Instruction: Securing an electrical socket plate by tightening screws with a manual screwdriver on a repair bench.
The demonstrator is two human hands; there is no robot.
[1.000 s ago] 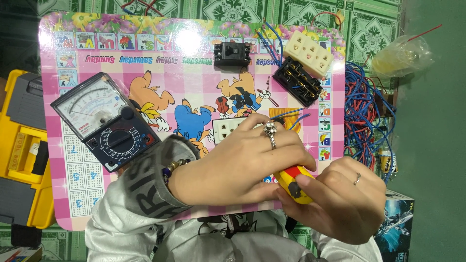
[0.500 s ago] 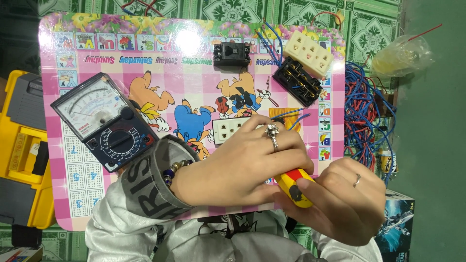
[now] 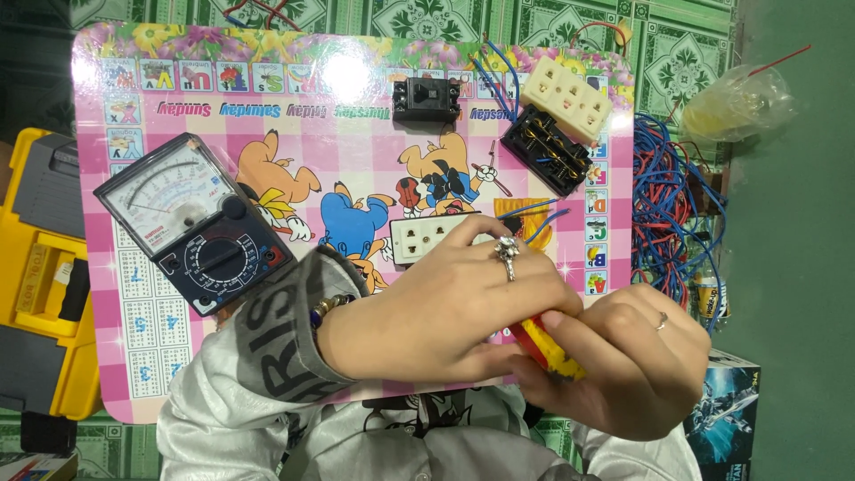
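Meter (image 3: pixel 194 221) sits left on the board (image 3: pixel 356 116), socket (image 3: pixel 429 237) mid-board by the hands, switch (image 3: pixel 427 99) above it. Wire pile (image 3: pixel 670 214) lies right of the board, toolbox (image 3: pixel 40 276) left.

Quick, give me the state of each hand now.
Left hand: curled over the yellow-and-red tool handle, resting on it.
Right hand: closed around that handle.

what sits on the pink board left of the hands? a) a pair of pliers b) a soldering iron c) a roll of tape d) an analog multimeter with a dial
d, an analog multimeter with a needle scale and a round selector dial lies on the pink board, to the left of the left hand and the right hand, which together grip a yellow-and-red tool handle.
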